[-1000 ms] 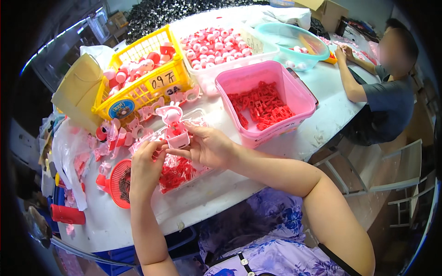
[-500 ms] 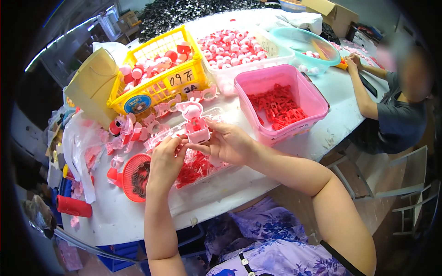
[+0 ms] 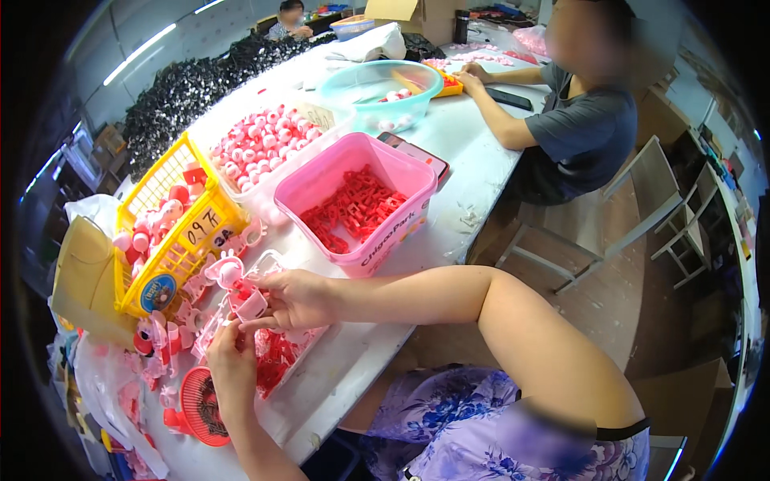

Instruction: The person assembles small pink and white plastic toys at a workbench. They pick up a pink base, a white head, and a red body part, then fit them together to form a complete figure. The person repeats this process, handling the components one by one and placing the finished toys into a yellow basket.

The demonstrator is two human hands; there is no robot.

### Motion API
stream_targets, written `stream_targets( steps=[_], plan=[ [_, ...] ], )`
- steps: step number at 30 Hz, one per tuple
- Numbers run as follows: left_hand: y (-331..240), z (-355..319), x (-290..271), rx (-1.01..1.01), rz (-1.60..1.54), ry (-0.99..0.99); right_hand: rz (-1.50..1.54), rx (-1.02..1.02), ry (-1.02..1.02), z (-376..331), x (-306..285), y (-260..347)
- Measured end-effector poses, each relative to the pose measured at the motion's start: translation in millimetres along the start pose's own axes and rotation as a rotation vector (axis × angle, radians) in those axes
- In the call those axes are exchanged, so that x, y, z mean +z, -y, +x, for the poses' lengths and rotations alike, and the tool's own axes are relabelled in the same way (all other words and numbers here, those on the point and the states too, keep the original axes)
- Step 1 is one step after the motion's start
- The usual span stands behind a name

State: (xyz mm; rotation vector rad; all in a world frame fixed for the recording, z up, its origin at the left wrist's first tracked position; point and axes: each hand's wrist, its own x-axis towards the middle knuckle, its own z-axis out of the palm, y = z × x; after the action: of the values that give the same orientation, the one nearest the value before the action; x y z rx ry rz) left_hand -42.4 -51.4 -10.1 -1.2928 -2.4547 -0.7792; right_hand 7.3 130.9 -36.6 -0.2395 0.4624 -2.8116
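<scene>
My right hand (image 3: 295,301) holds a small pink plastic toy figure (image 3: 247,303) with a rounded head and a red part on its front. Close below the figure, my left hand (image 3: 230,359) is closed in a pinch; whatever its fingertips hold is too small to make out. Under both hands is a shallow clear tray with red plastic pieces (image 3: 273,365). Beside my left hand stands a red round basket (image 3: 191,394) with small dark metal-looking pieces in it.
A pink tub (image 3: 385,255) of red parts stands beyond my right forearm. Farther left are a yellow basket (image 3: 183,239) of pink-and-red pieces and a white bin of pink-and-white balls (image 3: 265,144). A teal basin (image 3: 341,92) stands behind. Another person (image 3: 585,120) sits at the far right.
The view has swung to the right, so the table's things appear farther left and more of the other person and chairs shows. My hands keep hold around the toy figure.
</scene>
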Motion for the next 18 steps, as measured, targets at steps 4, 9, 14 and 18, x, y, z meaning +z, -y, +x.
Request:
stream_targets(
  steps=[4, 9, 14, 18],
  plan=[
    [3.9, -1.8, 0.3, -0.075, -0.013, 0.051, 0.002, 0.007, -0.005, -0.4, 2.2, -0.9],
    [10.7, -4.1, 8.7, -0.051, -0.053, 0.049, 0.042, -0.005, -0.088, -1.7, 6.8, -4.2],
    [16.3, -6.6, 16.8, -0.015, -0.033, 0.000, 0.010, -0.024, -0.102, 1.3, 4.4, -5.1],
    [15.1, -5.1, 18.8, 0.021, -0.008, -0.009, 0.038, -0.028, -0.038, 0.9, -0.3, -4.4]
  ],
)
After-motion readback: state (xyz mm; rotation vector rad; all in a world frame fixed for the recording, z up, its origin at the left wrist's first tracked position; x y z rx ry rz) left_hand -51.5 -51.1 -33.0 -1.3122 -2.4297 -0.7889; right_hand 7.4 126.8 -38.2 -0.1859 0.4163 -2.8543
